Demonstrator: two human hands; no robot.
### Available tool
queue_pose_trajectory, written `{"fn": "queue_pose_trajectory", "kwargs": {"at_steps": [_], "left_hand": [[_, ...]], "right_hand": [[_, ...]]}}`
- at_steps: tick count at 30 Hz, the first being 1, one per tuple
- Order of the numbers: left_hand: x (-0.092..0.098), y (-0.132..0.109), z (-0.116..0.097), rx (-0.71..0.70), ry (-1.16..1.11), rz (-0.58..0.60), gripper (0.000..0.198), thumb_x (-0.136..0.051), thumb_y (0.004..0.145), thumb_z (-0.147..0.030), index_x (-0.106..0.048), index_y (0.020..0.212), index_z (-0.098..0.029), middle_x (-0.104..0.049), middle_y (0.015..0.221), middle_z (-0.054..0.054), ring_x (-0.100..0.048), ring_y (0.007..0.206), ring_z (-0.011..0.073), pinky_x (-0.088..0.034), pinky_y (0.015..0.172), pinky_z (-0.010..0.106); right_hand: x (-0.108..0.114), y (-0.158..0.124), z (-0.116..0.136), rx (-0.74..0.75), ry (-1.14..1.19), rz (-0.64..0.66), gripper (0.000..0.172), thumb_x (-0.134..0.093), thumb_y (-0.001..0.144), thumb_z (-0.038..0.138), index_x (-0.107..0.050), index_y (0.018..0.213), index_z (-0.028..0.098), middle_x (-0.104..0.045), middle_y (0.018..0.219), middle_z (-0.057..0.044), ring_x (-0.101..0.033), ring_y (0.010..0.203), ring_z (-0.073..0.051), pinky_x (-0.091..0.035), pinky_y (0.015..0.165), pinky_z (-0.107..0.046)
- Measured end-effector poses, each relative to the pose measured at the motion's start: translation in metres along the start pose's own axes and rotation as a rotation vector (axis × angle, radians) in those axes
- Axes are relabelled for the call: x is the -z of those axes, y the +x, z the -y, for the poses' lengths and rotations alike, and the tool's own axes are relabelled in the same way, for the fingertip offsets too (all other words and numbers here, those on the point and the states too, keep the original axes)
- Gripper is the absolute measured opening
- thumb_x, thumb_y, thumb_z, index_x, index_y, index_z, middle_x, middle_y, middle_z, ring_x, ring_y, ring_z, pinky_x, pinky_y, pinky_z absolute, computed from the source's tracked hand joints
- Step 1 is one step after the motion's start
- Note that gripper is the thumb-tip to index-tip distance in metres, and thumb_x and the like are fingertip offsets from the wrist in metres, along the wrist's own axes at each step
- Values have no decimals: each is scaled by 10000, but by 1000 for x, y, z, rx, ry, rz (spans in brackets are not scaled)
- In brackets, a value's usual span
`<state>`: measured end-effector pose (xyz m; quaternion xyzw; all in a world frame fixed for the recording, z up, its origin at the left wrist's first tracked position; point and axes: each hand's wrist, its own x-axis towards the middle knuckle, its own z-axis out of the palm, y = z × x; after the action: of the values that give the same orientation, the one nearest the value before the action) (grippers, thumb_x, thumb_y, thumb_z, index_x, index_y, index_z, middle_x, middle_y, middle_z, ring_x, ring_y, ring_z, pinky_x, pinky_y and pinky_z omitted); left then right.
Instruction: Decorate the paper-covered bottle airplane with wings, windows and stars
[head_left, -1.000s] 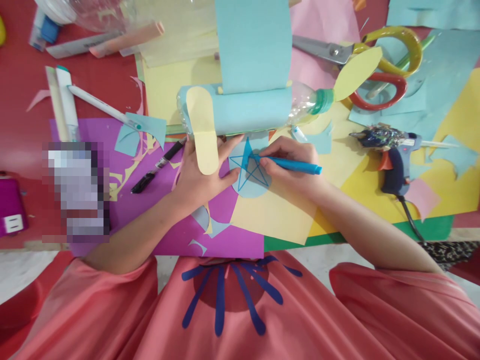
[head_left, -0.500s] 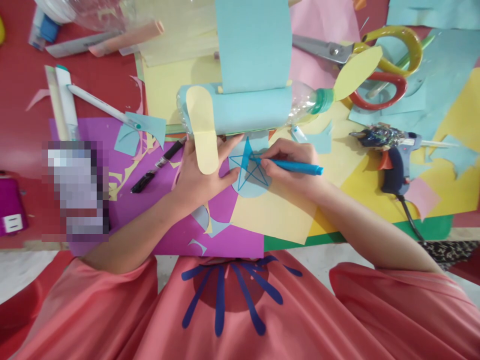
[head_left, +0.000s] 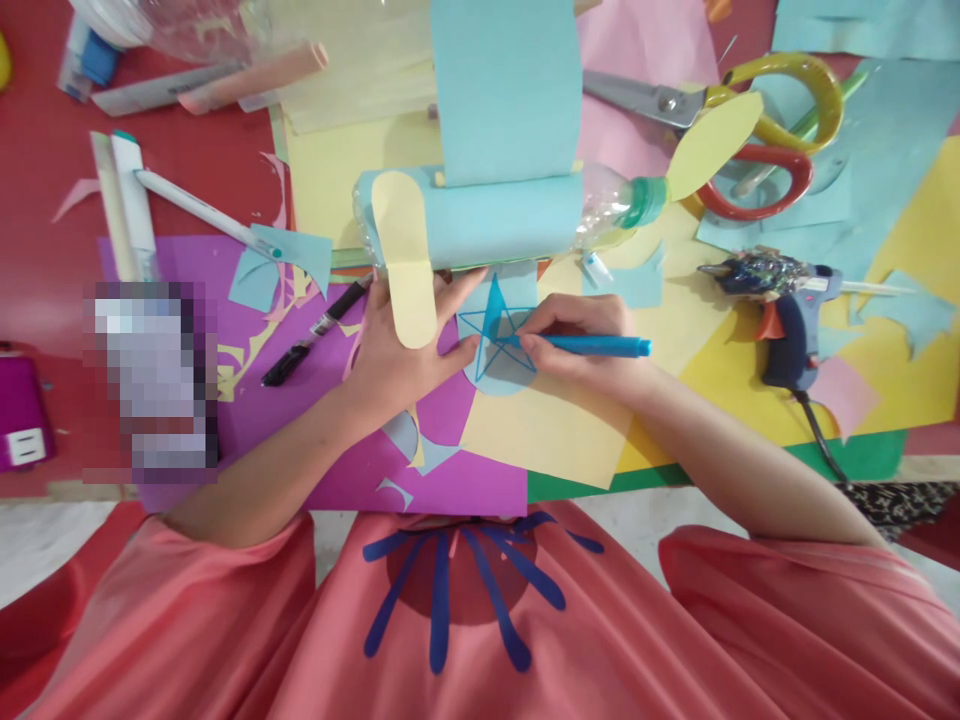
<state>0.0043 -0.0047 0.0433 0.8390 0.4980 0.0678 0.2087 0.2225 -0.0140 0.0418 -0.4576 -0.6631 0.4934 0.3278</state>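
My right hand grips a blue felt-tip marker, its tip on a star drawn in blue lines on a light blue paper piece. The star's top point and part of its middle are coloured in. My left hand lies with fingers apart at the paper's left edge, thumb and forefinger touching it. A pale yellow paper strip hangs over the back of that hand. It joins a plastic bottle wrapped in light blue paper, lying on its side with a green cap.
Scissors with yellow and red handles lie at the upper right, above a glue gun. A black pen rests left of my left hand. White markers, paper scraps and a pixelated object are farther left.
My right hand has moved the marker tip slightly down and left across the star, with the marker now lying flatter. More of the star's middle looks coloured. My left hand stays put.
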Motion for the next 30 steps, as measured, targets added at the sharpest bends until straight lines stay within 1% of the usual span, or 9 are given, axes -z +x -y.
{"fn": "queue_pose_trajectory", "kwargs": {"at_steps": [4,6,9,15,20,23,26,28,30], "left_hand": [[1,0,0,-4,-1,-7,546,-580,936,-295,-488,1474,-280,-679,1104,52,-617,1129,274,-441,1065,447],[2,0,-1,-2,-1,-1,544,-576,937,-287,-494,1475,-275,-678,1088,58,-613,1145,285,-438,1071,457],[4,0,-3,17,0,16,548,-575,935,-287,-502,1477,-256,-675,1080,74,-619,1134,301,-433,1073,479],[4,0,-3,22,-5,23,542,-563,941,-292,-493,1478,-275,-692,1088,69,-626,1107,296,-457,1038,466],[3,0,-2,9,5,6,537,-550,943,-311,-490,1476,-283,-692,1116,62,-609,1161,294,-442,1056,460],[2,0,-1,8,10,5,543,-545,944,-312,-488,1481,-258,-688,1122,72,-610,1156,299,-436,1065,477],[1,0,-1,5,9,3,545,-548,942,-316,-488,1481,-259,-683,1114,69,-612,1144,294,-442,1059,468],[1,0,-1,5,12,-4,544,-551,939,-316,-487,1479,-280,-682,1097,59,-611,1135,289,-440,1060,464],[1,0,-1,4,13,-5,547,-555,936,-308,-485,1478,-294,-682,1078,53,-609,1130,287,-440,1060,464]], "right_hand": [[-4,1,-6,10,-2,-167,168,-634,838,307,-589,708,210,-574,591,24,-474,518,-89,-390,489,-248],[-5,1,-8,19,-14,-196,156,-651,836,302,-597,725,207,-579,602,19,-478,523,-95,-405,498,-259],[-5,0,-10,6,-38,-205,141,-672,826,286,-606,731,207,-579,613,15,-478,537,-102,-408,504,-270],[-5,1,-8,-14,-24,-171,124,-658,818,281,-615,726,211,-586,607,8,-475,529,-101,-397,485,-264],[-3,1,-2,-8,-7,-71,146,-633,800,270,-592,685,190,-561,580,23,-451,496,-74,-349,471,-240],[-1,1,-1,-2,1,-15,153,-624,796,250,-573,670,180,-540,566,33,-430,488,-62,-339,479,-236],[1,0,0,-14,-1,35,180,-623,804,253,-551,655,181,-517,554,41,-410,494,-57,-335,492,-235],[1,0,0,-19,-5,43,186,-624,801,255,-545,648,184,-515,547,41,-409,496,-59,-337,495,-235],[1,0,0,-22,0,21,184,-624,795,258,-544,645,188,-517,537,38,-414,490,-65,-335,482,-233]]}}
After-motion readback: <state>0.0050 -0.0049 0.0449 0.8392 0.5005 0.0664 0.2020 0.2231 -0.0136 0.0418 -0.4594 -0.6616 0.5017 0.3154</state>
